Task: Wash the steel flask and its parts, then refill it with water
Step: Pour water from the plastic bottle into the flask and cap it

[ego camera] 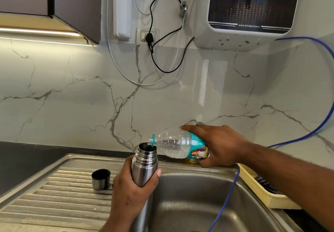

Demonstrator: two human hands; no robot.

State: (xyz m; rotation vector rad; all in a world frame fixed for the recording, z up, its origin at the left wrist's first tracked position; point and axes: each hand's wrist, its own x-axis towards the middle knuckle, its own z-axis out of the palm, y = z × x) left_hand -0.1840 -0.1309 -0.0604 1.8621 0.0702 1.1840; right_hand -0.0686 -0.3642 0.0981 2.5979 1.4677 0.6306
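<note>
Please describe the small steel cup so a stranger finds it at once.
Left of the steel sink basin lies the ribbed draining board. The small steel cup stands there, mouth up, dark inside. Unlike the tall flask in the left hand beside it, nobody holds it.

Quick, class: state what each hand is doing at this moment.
Left hand: grips the steel flask.
Right hand: grips the tilted plastic bottle.
</note>
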